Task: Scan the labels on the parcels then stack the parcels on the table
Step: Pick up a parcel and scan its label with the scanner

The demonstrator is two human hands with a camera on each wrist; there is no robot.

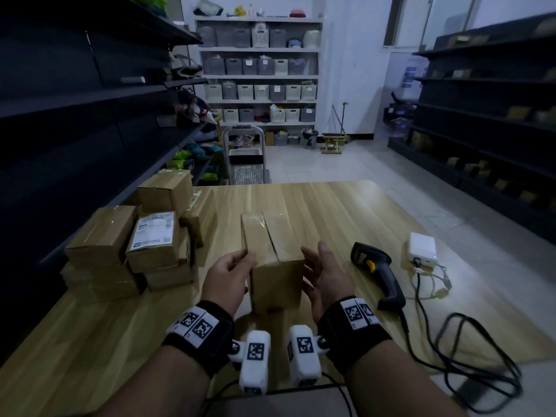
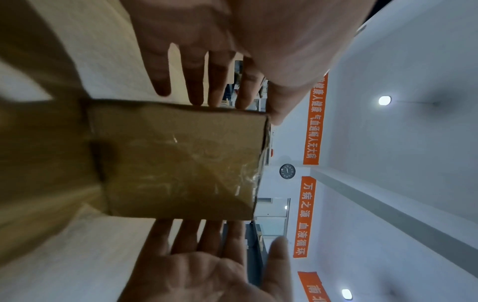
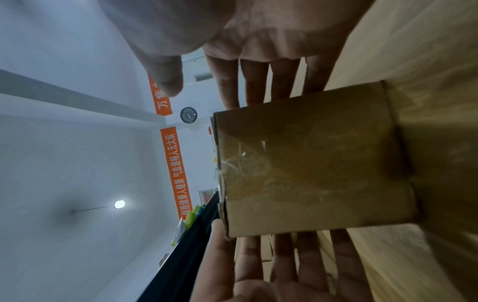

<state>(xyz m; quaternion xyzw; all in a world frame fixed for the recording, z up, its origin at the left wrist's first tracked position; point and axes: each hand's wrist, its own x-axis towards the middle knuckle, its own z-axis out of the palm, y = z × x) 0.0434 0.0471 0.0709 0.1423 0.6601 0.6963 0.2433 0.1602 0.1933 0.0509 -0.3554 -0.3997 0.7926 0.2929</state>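
A brown taped parcel (image 1: pixel 275 281) stands on the wooden table (image 1: pixel 331 206) between my hands, with no label showing on its top or near face. My left hand (image 1: pixel 231 270) lies flat against its left side, thumb at the top edge. My right hand (image 1: pixel 325 275) is open beside the right side, fingers straight, thumb held off. In the left wrist view, the left hand (image 2: pixel 220 51) reaches the parcel (image 2: pixel 178 159) with straight fingers. The right wrist view shows the right hand (image 3: pixel 271 40) likewise at the parcel (image 3: pixel 310 159). A black handheld scanner (image 1: pixel 376 272) lies to the right.
Several stacked parcels (image 1: pixel 102 236) sit at the table's left, one showing a white label (image 1: pixel 153 233). A white adapter (image 1: pixel 422 246) and its black cables (image 1: pixel 451 356) lie at the right edge. Dark shelving flanks both sides; a trolley (image 1: pixel 245 158) stands beyond the table.
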